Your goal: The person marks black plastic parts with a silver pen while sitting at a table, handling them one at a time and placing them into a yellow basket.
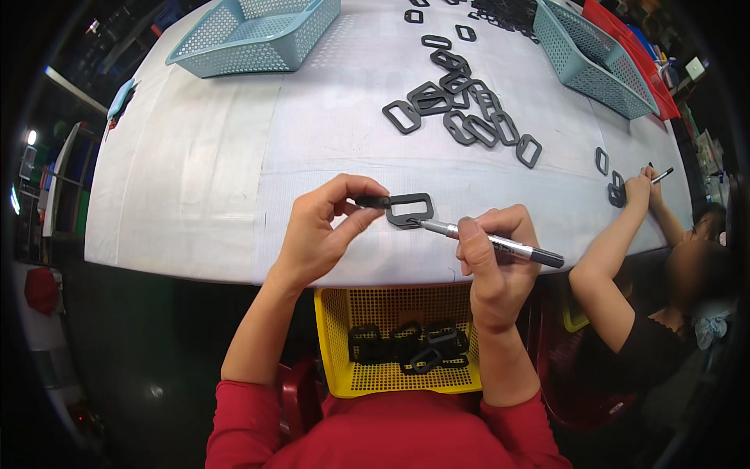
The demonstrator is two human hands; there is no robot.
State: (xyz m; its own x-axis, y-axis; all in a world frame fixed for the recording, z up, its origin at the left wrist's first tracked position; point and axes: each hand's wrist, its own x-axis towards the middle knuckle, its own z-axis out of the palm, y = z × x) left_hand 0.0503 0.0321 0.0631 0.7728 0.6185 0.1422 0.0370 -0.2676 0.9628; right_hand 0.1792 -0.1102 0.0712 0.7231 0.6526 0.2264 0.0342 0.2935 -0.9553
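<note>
My left hand (pixel 316 234) is closed, pinching a small dark piece (pixel 369 202) that looks like a marker cap between thumb and fingers. Right at those fingertips is a black rectangular ring buckle (pixel 426 207), its left side partly behind them. Over the table's near edge, my right hand (pixel 500 250) grips a silver marker (pixel 500 245) with a black rear end. The marker's uncapped tip meets the lower bar of the buckle, or sits just above it; I cannot tell which.
Beyond my hands on the white table (pixel 187 172) lies a loose pile of black buckles (pixel 484 129). Blue baskets (pixel 293 56) stand at the far left and far right, beside a red tray (pixel 664 98). A yellow basket (pixel 336 383) at my lap holds buckles. A co-worker's hands (pixel 639 191) hold a pen at right.
</note>
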